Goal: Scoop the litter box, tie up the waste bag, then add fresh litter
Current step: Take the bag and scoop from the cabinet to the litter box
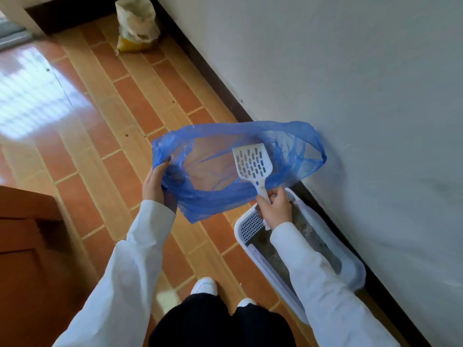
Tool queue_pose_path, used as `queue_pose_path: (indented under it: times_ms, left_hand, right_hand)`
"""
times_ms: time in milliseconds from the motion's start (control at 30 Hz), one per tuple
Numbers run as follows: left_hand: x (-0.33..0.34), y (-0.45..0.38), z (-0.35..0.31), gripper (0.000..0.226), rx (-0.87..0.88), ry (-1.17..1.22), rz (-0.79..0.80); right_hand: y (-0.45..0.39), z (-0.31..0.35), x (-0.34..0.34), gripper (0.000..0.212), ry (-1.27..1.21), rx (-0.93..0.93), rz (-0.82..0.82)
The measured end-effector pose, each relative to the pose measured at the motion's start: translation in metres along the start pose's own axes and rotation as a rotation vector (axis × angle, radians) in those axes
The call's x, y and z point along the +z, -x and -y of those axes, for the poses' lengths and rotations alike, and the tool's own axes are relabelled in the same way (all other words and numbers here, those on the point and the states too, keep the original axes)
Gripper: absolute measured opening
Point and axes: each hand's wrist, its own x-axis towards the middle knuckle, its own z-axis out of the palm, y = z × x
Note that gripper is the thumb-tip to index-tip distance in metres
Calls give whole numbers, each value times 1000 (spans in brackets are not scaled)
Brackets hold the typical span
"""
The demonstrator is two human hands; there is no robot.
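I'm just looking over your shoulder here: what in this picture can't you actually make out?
All in the head view:
- Litter box: much of its inside is hidden by the right sleeve and right hand.
- Blue bag: whether any waste lies in it; the film is bunched and only half see-through.
- Scoop: its handle end is covered by the gripping fingers.
- Left hand: fingertips are wrapped in bag film.
- Sack by the wall: blurred, no label readable.

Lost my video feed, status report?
Left hand grips blue bag rim, mouth open. Right hand holds scoop over bag. Litter box below, unobstructed.
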Motion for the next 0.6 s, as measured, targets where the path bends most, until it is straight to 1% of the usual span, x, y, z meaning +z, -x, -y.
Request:
queue_pose_path:
  times_ms: [100,167,233,300,333,367,433,600]
  left_hand:
    - [-28,-41,42,12,-16,27,91]
    - [-44,-66,70,22,-23,88,108]
    - [-60,-92,99,25,-26,121,88]
    - [-72,-112,125,16,-28,109,45]
    - [-79,-120,136,10,-25,76,17]
    - [-85,-127,147,9,-20,32,-9]
    - [-97,-134,165,15,15,-79,-37]
    - [-118,-120,201,20,249,-489,-4]
  right_hand:
    - [-50,-34,23,21,24,-44,32]
    - [-82,-54,35,21,46,-75,50]
    - [-111,-72,45,23,69,-98,52]
    - [-132,-87,52,22,99,-114,44]
    - [-139,-95,55,21,108,-125,41]
    - [-146,-101,57,20,118,-139,39]
    - [-154,-113,59,20,138,-166,29]
    - [-148,-135,52,21,193,-222,15]
